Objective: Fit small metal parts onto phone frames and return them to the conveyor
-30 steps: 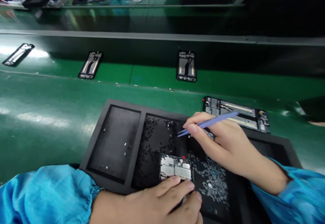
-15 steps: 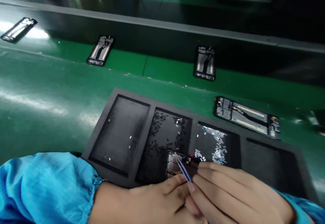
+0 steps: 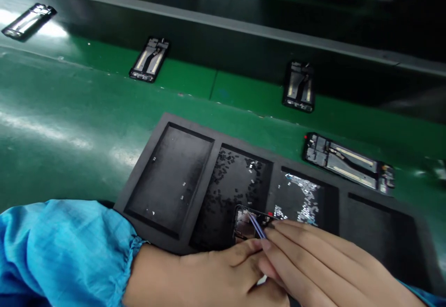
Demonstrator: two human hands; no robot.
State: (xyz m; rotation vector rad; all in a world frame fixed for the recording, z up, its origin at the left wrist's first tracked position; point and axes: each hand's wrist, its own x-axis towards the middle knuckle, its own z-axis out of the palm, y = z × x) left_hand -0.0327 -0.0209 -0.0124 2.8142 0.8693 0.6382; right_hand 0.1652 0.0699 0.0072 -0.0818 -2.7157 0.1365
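Note:
Purple tweezers (image 3: 257, 227) are pinched in my right hand (image 3: 320, 260), their tips touching or just over the top part of an opened phone (image 3: 245, 225). My left hand (image 3: 223, 272) grips that phone from the near side, thumb along its edge; most of the phone is hidden under my hands. Beneath them lies a dark foam tray (image 3: 205, 177). One of its compartments holds scattered small black pieces (image 3: 225, 156), and the compartment to its right holds many small shiny pieces (image 3: 306, 200).
Another opened phone (image 3: 348, 160) lies along the tray's far right edge. Several more sit on the green strip behind: one phone (image 3: 298, 87) at right, one (image 3: 149, 60) at centre-left, one (image 3: 29, 21) far left. A grey rail (image 3: 209, 17) runs across the back.
The view has shifted slightly, so the tray and phones appear further right. Both hands keep nearly the same pose, with the tweezers still at the phone's top part.

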